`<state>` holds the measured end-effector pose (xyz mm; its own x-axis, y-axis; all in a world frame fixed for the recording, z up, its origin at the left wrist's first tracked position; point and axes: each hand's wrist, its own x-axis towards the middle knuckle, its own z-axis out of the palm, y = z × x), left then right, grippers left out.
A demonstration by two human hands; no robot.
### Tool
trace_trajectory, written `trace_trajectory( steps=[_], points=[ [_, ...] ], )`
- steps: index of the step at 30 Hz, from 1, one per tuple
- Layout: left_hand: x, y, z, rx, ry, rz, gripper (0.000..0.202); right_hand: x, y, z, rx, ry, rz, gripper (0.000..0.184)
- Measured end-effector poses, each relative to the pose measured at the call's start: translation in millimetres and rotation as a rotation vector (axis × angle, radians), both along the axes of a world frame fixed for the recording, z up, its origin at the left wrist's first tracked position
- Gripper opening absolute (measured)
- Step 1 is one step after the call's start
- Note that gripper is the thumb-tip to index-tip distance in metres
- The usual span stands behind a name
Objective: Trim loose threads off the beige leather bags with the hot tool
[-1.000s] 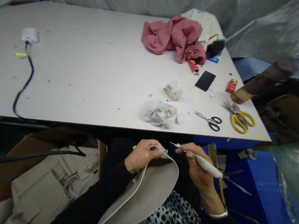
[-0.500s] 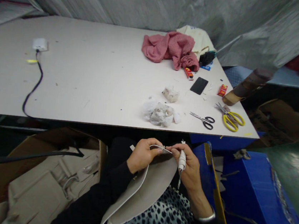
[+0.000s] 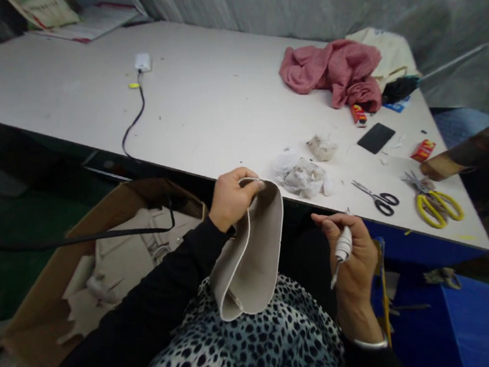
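My left hand [image 3: 233, 198] is closed on the upper edge of a beige, leather-like folded piece [image 3: 262, 256], thumb over the rim. The piece hangs above my lap, its two walls apart like an open pouch. To the right and away from it, my right hand [image 3: 353, 255] is closed around a thin tool with a white-wrapped handle [image 3: 344, 245], and a narrow dark end points down. Its thumb and index finger press together toward the left; whether a thread runs between them is too fine to tell.
Ahead is the white table [image 3: 208, 114]. On it lie black-handled scissors [image 3: 375, 197], yellow-handled scissors [image 3: 434, 202], a crumpled plastic bag [image 3: 302, 177] and a pink cloth [image 3: 332, 70]. A cardboard box [image 3: 44, 290] of beige pieces stands left, a blue box [image 3: 470, 327] right.
My right hand has pulled away from the piece to the right, tool still in it. My left hand has raised the piece, which now hangs more upright. The view has shifted left.
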<state>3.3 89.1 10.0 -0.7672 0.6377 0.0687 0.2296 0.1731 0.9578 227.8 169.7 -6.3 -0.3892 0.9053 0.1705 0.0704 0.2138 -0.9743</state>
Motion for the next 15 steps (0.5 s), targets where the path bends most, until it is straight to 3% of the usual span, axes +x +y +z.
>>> trace_trajectory(
  steps=[3,5,11,15],
  points=[
    [-26,-33,16.3,0.012,0.153,0.206,0.014,-8,0,7.0,0.037,0.028,0.038,0.017],
    [-34,-62,18.7,-0.004,0.233,0.315,0.015,-13,-2,6.8,0.041,0.035,0.094,0.017],
    [-26,-148,-7.7,-0.123,0.133,0.498,0.025,-16,-20,-9.8,0.026,-0.069,0.259,0.014],
    [-19,-172,-16.4,-0.019,-0.015,0.615,0.030,-21,-33,-20.1,-0.010,-0.098,0.444,0.017]
  ],
)
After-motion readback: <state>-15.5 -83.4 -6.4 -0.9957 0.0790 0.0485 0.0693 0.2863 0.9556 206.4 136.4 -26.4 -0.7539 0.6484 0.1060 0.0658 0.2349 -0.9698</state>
